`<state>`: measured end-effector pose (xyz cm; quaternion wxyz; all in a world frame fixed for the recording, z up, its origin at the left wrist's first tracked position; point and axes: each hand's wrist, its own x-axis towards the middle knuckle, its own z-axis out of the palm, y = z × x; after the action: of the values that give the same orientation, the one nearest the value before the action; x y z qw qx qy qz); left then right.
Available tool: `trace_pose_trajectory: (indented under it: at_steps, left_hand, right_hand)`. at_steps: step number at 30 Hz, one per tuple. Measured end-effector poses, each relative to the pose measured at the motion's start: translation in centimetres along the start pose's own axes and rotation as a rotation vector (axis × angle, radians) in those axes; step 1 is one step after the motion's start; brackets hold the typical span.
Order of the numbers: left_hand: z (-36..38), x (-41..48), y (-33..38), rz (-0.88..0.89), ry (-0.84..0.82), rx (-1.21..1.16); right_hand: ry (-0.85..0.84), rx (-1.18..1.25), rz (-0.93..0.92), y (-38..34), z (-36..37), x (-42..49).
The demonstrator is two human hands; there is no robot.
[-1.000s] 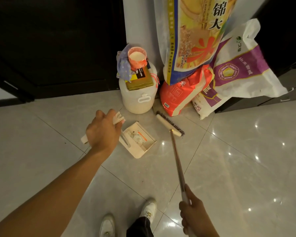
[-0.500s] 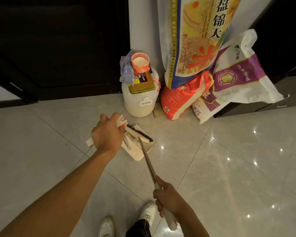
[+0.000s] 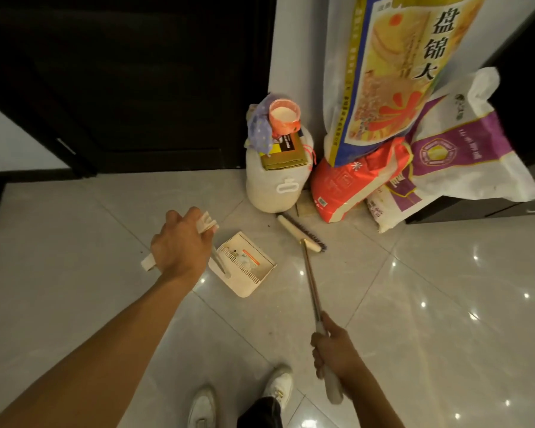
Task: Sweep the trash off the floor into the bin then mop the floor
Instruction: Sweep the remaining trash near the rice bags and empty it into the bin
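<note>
The tall yellow and blue sack (image 3: 393,72) leaning on the white wall reads 盘锦大 in black, above a large red 米; the print on the red sack (image 3: 346,183) and the white and purple sack (image 3: 464,149) is too small to read, and the lettering on the black and gold box (image 3: 286,152) is blurred. That makes three sacks, standing beside one white plastic drum (image 3: 272,189). The drum carries the box, one pink cup (image 3: 284,116) and a dotted bluish cloth (image 3: 260,128). One cream dustpan (image 3: 244,291) lies on the glossy tiled floor (image 3: 445,304), with a few pale scraps and an orange strip (image 3: 250,253) inside it. One broom has its head (image 3: 300,233) on the tiles just in front of the drum and apart from the pan, with dark crumbs (image 3: 269,225) near it. Two white shoes (image 3: 203,409) show at the bottom edge. The left hand (image 3: 179,245), arm stretched forward, is closed in a fist round the white grip of the dustpan's thin upright handle, knuckles up, the grip's ends sticking out on both sides. The right hand (image 3: 334,350), lower and nearer the body, is wrapped round the broom handle (image 3: 311,282) close to its pale end, the shaft slanting away to the head
</note>
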<state>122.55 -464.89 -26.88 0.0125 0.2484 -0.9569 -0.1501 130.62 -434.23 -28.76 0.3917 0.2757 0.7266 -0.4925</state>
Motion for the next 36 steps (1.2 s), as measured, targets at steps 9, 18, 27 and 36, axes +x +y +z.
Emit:
trace_pose_trajectory:
  at_steps: [9, 18, 27, 36]
  left_hand:
    - [0.0, 0.1, -1.4, 0.047, -0.028, 0.064]
    - [-0.5, -1.4, -2.3, 0.171, -0.029, -0.027]
    - [1.7, -4.2, 3.4, 0.371, -0.001, -0.024]
    - [5.0, -4.1, 13.4, 0.410, -0.072, 0.000]
  right_hand:
    - [-0.187, -0.266, 0.048, -0.8, 3.4, 0.1]
    - [-0.065, 0.165, 0.127, 5.7, 1.7, -6.9]
    - [0.201, 0.439, 0.135, 9.4, -2.3, -5.9]
    - [0.314, 0.478, 0.043, 7.5, -12.1, 0.0]
